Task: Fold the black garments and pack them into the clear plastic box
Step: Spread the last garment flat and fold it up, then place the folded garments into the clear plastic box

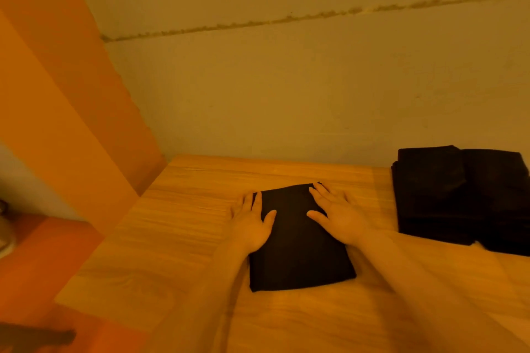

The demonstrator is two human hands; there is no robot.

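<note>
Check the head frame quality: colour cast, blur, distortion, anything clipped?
Head view: a heavy orange-yellow cast tints everything, so the black folded garment and the black pile show almost no fabric detail; forearms at the bottom edge are blurred, while the left hand and right hand are fairly sharp; wide-angle bending curves the wall seam; the pile is cut off at the right edge.

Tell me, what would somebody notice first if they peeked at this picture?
Probably the two hands pressing flat on a folded black garment in the middle of the wooden table: the left hand on its left edge, the right hand on its right side. Next, the pile of black garments at the table's far right, by the wall.
</note>
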